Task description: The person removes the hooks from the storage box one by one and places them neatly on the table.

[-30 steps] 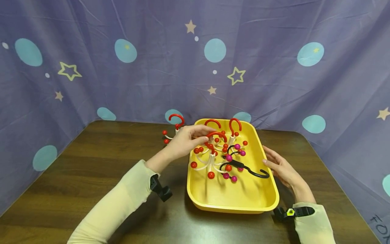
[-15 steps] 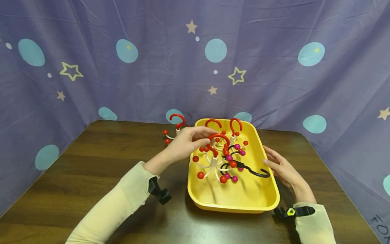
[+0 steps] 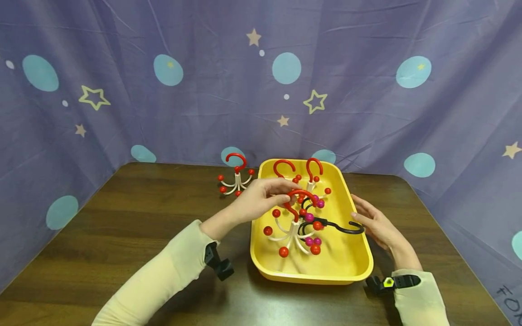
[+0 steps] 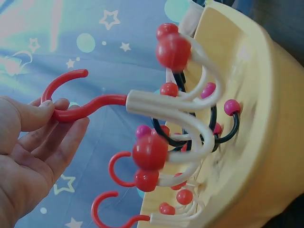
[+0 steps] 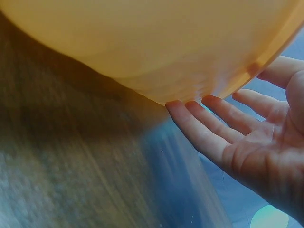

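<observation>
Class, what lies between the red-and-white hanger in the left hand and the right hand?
The head view shows the black hook and the yellow tray's right rim between them.

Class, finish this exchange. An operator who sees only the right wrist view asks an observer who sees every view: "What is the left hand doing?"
Observer: The left hand pinches the red hook of a white-armed hanger.
Operator: I see only the outside of the tray. What is inside, at its far end?
Observer: Two red-hooked hangers.
Operator: Does anything stand on the table outside the tray?
Observer: Yes, another hanger, to the left of the tray.
</observation>
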### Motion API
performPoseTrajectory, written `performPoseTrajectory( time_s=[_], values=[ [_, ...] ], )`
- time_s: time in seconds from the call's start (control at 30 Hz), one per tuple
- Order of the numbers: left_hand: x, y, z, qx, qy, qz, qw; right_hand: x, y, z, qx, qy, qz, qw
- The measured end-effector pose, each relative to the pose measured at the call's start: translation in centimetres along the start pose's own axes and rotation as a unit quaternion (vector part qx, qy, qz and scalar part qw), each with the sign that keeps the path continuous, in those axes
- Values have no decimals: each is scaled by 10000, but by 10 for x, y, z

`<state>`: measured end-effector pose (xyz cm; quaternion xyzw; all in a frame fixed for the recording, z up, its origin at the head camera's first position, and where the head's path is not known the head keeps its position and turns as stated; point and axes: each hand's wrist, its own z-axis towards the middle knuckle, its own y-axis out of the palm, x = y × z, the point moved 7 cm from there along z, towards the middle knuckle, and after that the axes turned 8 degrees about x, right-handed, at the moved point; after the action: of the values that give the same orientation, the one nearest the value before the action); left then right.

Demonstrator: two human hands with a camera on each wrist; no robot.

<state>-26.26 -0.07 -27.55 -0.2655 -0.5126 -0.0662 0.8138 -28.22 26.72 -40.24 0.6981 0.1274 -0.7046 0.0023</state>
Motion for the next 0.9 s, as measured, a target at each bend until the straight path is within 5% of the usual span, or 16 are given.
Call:
performPoseTrajectory(
  time_s=[0.5, 0.9],
  values=[
    [-1, 23, 14, -199, -81, -635, 9977, -3, 2, 1, 14, -11, 10, 10000],
    [15, 11, 12, -54, 20, -632, 9980, -2, 0, 0, 29, -9, -55, 10000]
  ],
)
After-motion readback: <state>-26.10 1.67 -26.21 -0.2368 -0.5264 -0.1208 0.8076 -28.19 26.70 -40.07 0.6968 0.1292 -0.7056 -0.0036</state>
